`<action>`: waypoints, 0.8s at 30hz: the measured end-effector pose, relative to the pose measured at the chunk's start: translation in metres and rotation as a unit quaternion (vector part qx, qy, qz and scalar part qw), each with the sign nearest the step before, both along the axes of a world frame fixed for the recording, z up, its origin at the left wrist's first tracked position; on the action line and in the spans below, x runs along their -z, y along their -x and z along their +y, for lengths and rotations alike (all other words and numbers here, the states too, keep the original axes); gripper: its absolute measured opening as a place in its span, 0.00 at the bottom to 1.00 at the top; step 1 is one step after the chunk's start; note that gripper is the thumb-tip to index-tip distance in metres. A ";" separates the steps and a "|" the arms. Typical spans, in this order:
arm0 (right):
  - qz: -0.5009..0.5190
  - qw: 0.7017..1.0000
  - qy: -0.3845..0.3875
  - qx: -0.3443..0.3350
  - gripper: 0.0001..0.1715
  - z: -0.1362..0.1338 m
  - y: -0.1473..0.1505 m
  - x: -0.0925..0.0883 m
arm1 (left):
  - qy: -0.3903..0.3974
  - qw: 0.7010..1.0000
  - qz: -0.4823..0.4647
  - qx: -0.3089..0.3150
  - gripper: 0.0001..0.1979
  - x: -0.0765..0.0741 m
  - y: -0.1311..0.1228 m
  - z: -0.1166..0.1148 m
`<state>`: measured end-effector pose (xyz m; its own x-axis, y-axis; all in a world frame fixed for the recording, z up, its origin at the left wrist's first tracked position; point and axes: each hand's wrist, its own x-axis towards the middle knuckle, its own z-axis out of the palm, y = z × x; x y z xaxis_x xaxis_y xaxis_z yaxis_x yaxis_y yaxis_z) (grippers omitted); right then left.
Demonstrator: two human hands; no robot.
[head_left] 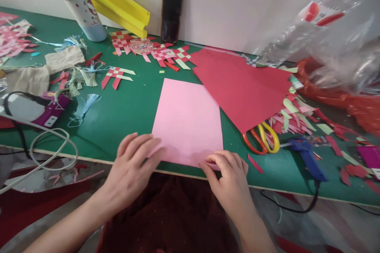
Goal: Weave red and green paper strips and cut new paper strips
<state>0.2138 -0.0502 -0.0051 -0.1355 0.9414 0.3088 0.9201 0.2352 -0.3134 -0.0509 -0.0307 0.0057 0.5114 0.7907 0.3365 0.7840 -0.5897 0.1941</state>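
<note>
A sheet of pink paper [190,120] lies on the green tabletop, its lower edge near the table's front edge. My left hand [135,158] rests over its lower left corner, fingers stretched out and a little blurred, thumb apart from them. At the lower right corner my right hand [227,174] pinches the paper's edge between thumb and fingers, and the edge curls up slightly there. Several red paper sheets [243,87] lie to the right, touching the pink sheet's upper right side. Beneath their lower corner stick out the red and yellow handles of scissors [268,138].
A blue glue gun [308,158] and paper scraps [297,114] lie at right, beside a red plastic bag [335,99]. Woven paper pieces [118,75], tassels [87,106] and a purple-and-white box [52,110] are at left. A bottle [80,8] and phone [172,14] stand behind.
</note>
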 end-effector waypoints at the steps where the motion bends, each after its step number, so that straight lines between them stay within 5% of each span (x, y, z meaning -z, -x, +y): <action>1: -0.002 1.000 -0.002 -0.001 0.12 0.000 0.000 0.000 | -0.012 0.999 0.003 0.036 0.18 0.002 -0.005 -0.006; 4: -0.006 1.000 -0.004 0.000 0.12 0.001 0.001 -0.001 | -0.020 0.992 0.039 0.119 0.21 0.009 -0.023 -0.017; 10: -0.001 1.000 -0.005 0.005 0.12 0.001 0.002 -0.002 | -0.007 0.993 0.074 0.087 0.31 0.022 -0.038 -0.019; 24: -0.011 0.999 -0.030 0.020 0.09 -0.001 0.023 -0.009 | -0.015 0.991 0.101 0.088 0.34 0.030 -0.034 -0.022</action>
